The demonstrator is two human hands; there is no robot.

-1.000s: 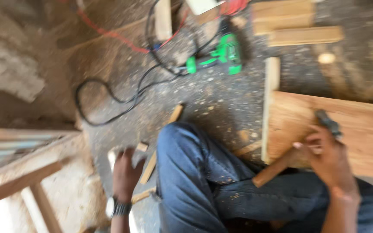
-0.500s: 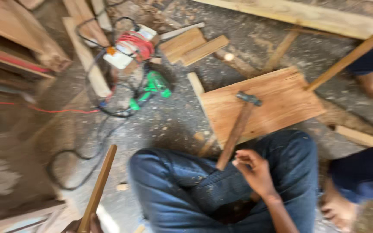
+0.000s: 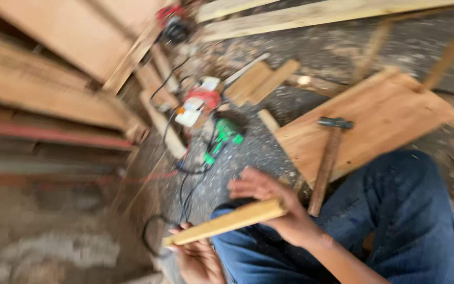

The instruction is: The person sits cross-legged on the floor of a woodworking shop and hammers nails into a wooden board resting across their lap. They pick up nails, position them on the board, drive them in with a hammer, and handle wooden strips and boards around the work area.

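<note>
Head view, motion-blurred. The person sits on the floor (image 3: 311, 52), knees in blue jeans (image 3: 395, 226) filling the lower right.

Both hands are on a short wooden strip (image 3: 227, 223). It lies nearly level across the lap, its right end slightly higher. The right hand (image 3: 277, 210) wraps the strip's right end, its grip clamped on the wood, fingers over the top. The left hand (image 3: 198, 257) holds the strip's left end from below, fingers curled up around it; its grip is also clamped on the strip.

Just right of the right hand, a hammer (image 3: 328, 158) lies free, its dark head resting on a flat wooden board (image 3: 384, 121) and its wooden handle pointing down toward the knee. Neither hand touches it.

Beyond the hands, a green power tool (image 3: 223, 138) lies on the floor with a black cable (image 3: 182, 194) trailing toward the left hand. Behind it sits a red and white object (image 3: 198, 102), too blurred to identify. Stacked planks (image 3: 53, 89) fill the left side; loose wood offcuts (image 3: 261, 81) lie near the top centre.
</note>
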